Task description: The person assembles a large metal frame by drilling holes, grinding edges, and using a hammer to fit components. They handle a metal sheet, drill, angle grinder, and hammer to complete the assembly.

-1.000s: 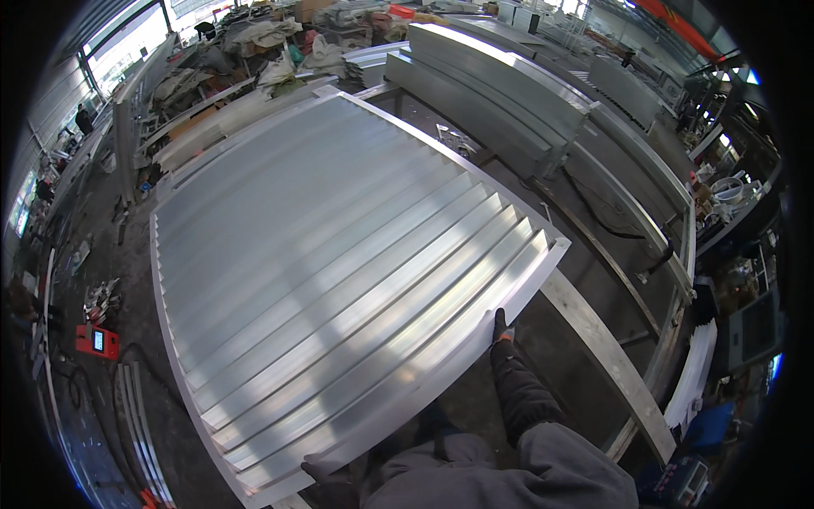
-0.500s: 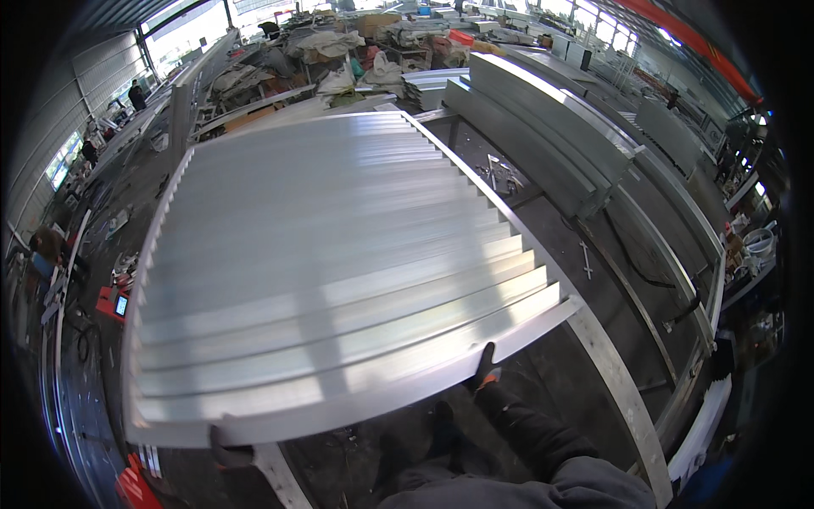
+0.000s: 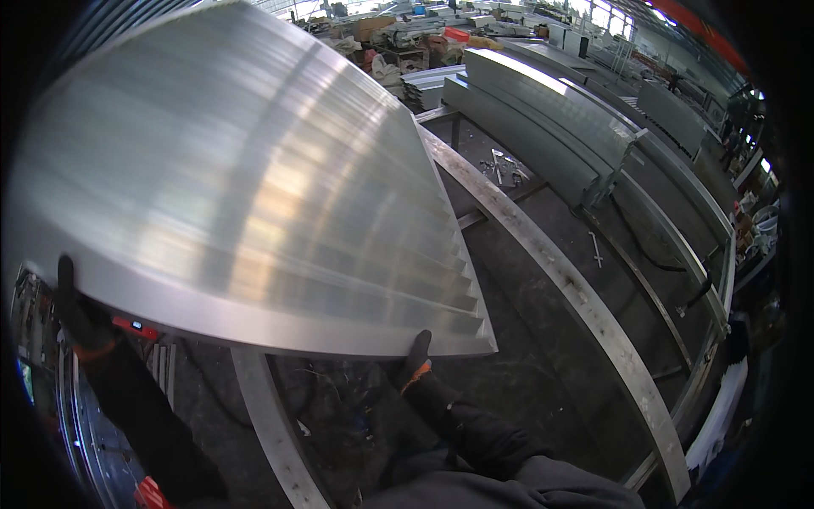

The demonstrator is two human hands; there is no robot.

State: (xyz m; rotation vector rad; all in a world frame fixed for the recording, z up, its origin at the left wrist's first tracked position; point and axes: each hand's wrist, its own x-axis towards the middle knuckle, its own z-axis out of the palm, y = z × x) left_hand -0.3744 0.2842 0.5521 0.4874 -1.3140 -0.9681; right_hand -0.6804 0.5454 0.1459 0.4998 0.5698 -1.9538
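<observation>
A large silver louvered metal panel (image 3: 254, 187) is tilted up in front of me, its left end raised and its right slats stepped along the edge. At the near left, my left hand (image 3: 78, 314) in a dark glove is closed on the panel's near frame edge, thumb over the face. Farther right, my right hand (image 3: 413, 360), also in a dark glove with an orange cuff, grips the same edge close to the right corner. Both hands' fingers under the edge are hidden. Below runs a bare metal support beam (image 3: 577, 288) of the work frame.
Stacked grey metal profiles (image 3: 543, 127) lie on the frame at the right. Loose small parts (image 3: 502, 168) and a cross-shaped piece (image 3: 596, 249) sit lower down. A second beam (image 3: 263, 416) stands at the near left, by a red device (image 3: 136, 327).
The panel has swung up and left off the right beam, its far and left sides rising. My left hand has risen with it; my right hand has shifted left.
</observation>
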